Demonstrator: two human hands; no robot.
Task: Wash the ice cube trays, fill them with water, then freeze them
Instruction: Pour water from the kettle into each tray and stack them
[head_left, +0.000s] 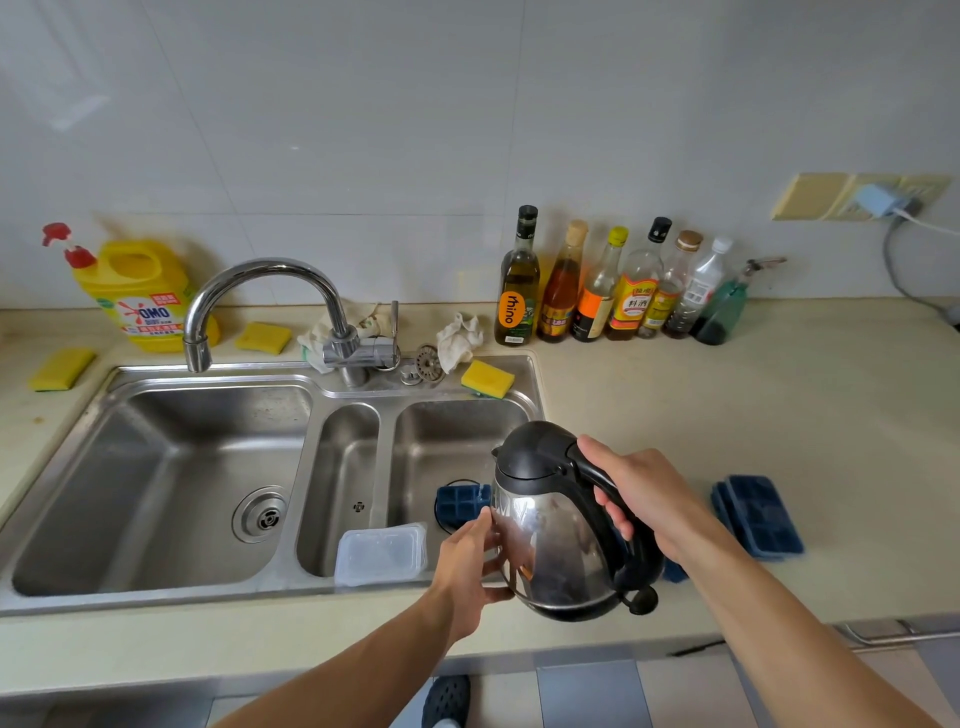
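Note:
A steel kettle (550, 540) with a black lid hangs tilted over the right end of the sink. My right hand (647, 493) grips its black handle. My left hand (470, 566) lies with straight fingers against the kettle's left side. Behind the kettle, a dark blue ice cube tray (460, 503) sits in the right sink basin (457, 441), partly hidden. Two more dark blue ice cube trays (758, 514) lie stacked on the counter to the right. A clear plastic lid (382, 553) rests on the sink's front edge.
The faucet (260, 306) arches over the large left basin (171, 483). Yellow sponges (487, 378) lie around the sink, and a yellow detergent jug (137, 293) stands at the back left. Several bottles (597, 291) line the wall. A plug and cable (883, 202) hang at the right.

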